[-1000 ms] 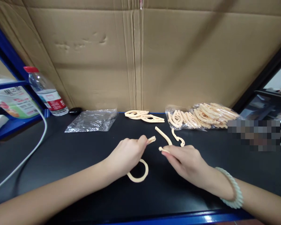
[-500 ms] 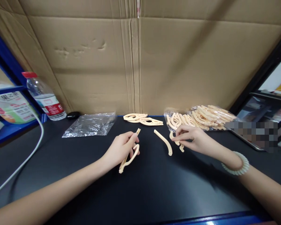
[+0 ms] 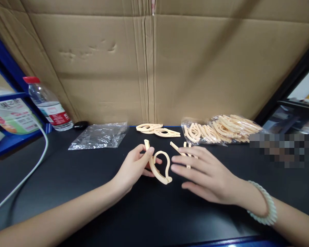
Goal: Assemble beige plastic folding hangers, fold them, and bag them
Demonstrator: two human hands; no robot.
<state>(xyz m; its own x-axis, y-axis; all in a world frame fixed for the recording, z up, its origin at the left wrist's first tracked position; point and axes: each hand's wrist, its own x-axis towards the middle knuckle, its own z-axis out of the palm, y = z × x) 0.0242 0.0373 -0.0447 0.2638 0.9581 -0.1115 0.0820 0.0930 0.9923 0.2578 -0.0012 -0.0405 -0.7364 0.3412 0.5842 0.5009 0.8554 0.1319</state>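
Observation:
My left hand (image 3: 134,164) is closed on a partly assembled folding hanger (image 3: 158,176), a beige plastic curved arm with a hook joined at its lower end. Just right of it, my right hand (image 3: 208,176) hovers palm down with fingers spread, holding nothing. Beyond those fingers lie a loose curved hanger arm (image 3: 175,147) and a few small beige pieces (image 3: 188,166), partly covered by the hand. Farther back, two folded hangers (image 3: 167,133) rest on the black table (image 3: 134,219).
Clear bags of beige hanger parts (image 3: 233,127) lie at the back right. An empty clear plastic bag (image 3: 100,135) is at the back left, near a red-capped bottle (image 3: 53,109) and a white cable (image 3: 32,173). Cardboard (image 3: 98,68) stands behind the table.
My left hand has turned the folding hanger and brought it right. My right hand has let go of a small piece, opened its fingers and come nearer.

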